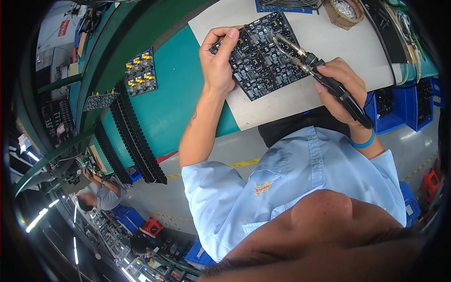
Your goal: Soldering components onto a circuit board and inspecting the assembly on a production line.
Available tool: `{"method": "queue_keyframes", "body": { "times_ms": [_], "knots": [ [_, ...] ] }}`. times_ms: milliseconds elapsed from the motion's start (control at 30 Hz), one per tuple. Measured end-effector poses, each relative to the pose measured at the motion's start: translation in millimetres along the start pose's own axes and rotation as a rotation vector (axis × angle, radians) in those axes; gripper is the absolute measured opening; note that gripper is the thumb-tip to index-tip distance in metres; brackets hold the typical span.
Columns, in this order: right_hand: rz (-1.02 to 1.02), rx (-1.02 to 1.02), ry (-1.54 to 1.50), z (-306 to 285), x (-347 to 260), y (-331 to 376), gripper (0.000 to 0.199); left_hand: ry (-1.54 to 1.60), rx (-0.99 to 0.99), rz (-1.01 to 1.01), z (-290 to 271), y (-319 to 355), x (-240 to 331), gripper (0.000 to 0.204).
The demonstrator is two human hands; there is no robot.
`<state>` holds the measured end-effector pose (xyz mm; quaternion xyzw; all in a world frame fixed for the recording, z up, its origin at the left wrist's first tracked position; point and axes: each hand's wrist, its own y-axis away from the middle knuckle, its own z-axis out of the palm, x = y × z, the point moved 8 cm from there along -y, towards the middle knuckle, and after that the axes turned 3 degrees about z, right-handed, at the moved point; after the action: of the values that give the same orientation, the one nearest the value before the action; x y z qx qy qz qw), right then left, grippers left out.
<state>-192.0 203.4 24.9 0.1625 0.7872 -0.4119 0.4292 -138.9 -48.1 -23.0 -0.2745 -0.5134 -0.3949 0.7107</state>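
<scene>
My left hand (220, 58) grips the left edge of a black circuit board panel (251, 66), its thumb on top. Small components and pale printed shapes cover the panel, which is tilted over a whitish sheet (324, 66). Wrapped in my right hand (343, 84) is a black soldering iron (336, 89) with two metal prongs at its front. The prongs reach over the panel's upper right part; whether they touch it I cannot tell. A blue band (364, 142) circles my right wrist.
On the green bench mat (176, 89) lies another board (141, 73) with yellow and blue parts. Black slotted racks (136, 136) stand at the left. A tip-cleaning pot (344, 11) is at the far right, with blue bins (390, 110) below. A co-worker (103, 192) sits farther left.
</scene>
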Motion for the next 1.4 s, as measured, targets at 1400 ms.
{"method": "queue_keyframes", "body": {
  "times_ms": [1400],
  "knots": [
    [0.022, 0.152, 0.039, -12, 25, 11, 0.041, 0.044, 0.043, -0.065, -2, -5, -8, 0.021]
  ]
}}
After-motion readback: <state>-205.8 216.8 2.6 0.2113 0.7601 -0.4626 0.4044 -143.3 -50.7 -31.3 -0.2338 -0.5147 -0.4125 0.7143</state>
